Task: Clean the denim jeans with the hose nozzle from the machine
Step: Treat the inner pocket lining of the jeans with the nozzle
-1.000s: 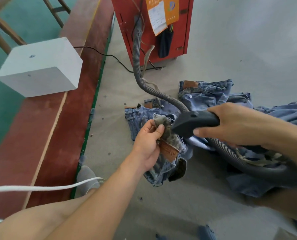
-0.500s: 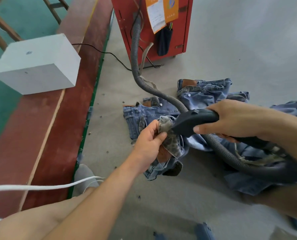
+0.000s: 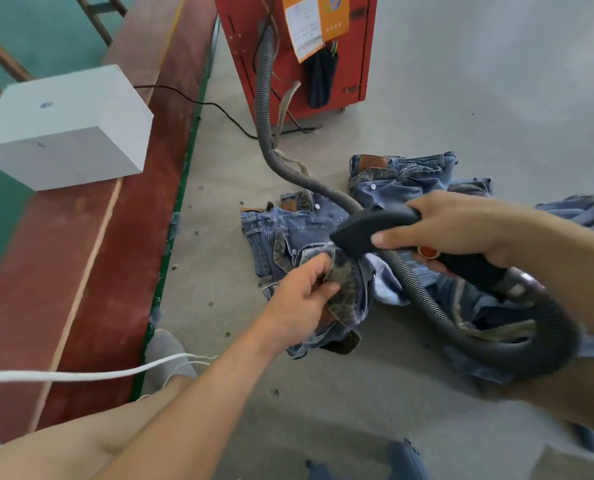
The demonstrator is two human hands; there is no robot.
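Lying crumpled on the grey floor (image 3: 323,393), the denim jeans (image 3: 281,237) are pinched at a raised fold of patterned lining by the left hand (image 3: 304,299). The black hose nozzle (image 3: 365,233) is gripped around its handle by the right hand (image 3: 455,226), its tip pressed to that same fold. The ribbed hose (image 3: 264,109) is seen running back to the red machine (image 3: 354,64). More jeans (image 3: 406,174) are spread just beyond.

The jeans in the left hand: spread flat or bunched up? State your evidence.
Bunched up: the left hand pinches a raised fold of the jeans against the nozzle.
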